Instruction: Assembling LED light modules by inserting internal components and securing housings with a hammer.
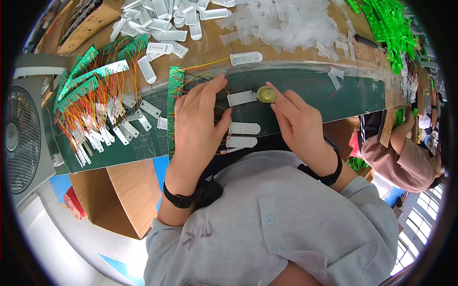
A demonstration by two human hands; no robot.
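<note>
In my right hand (300, 117) is a round, yellowish, see-through object (265, 94), pinched between thumb and fingers; its exact kind I cannot tell. It meets the right end of a white strip (242, 98) lying on the green work surface. My left hand (198, 124) lies over the wires beside the green circuit board (176, 76), thumb and forefinger apart on either side of that strip's left end. White round-ended pieces with small squares on them lie above and below: one far piece (246, 58), and two nearer ones, an upper (244, 128) and a lower (242, 142).
Wired green boards with small white plates (126, 131) lie to the left, near a grey fan (21, 138). At the back are piles of white covers (164, 19), frosted sheets (281, 24) and green parts (389, 28). Another person's arm (405, 148) is at right.
</note>
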